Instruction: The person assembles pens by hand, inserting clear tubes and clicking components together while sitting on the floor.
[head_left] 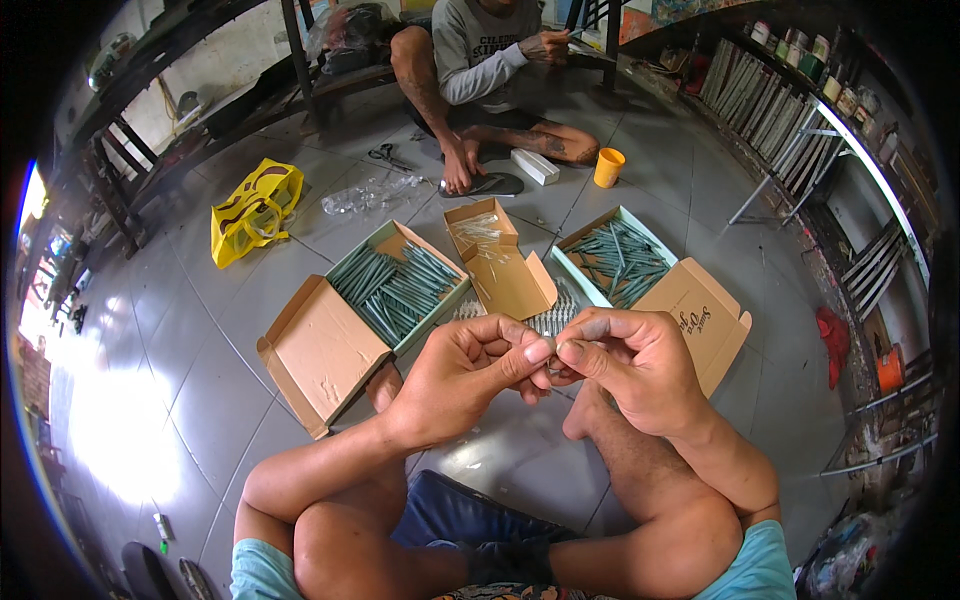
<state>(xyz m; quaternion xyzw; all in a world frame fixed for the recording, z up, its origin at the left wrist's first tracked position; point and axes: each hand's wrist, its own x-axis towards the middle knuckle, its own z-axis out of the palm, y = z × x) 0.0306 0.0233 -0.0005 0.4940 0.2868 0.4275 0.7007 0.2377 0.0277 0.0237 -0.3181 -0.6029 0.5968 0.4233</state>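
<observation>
My left hand [470, 375] and my right hand [640, 365] meet in front of me, thumbs and fingers pinched together. What they hold between the fingertips is small and mostly hidden. Just beyond them lies a pile of small silvery parts [562, 312], partly covered by my hands. An open box [432, 325] on the left is filled with dark green pen-like sticks [392, 283]. Another open box [567, 266] on the right has more green sticks [618, 262]. Between these stands a small brown carton [510, 285] with thin clear pieces [480, 232] in it.
Across from me a person [480, 70] sits on the tiled floor [190, 340]. Near them are scissors [388, 157], clear plastic [370, 196], a white box [535, 166] and a yellow cup [608, 168]. A yellow bag [256, 213] lies left; a rack [765, 105] lines the right.
</observation>
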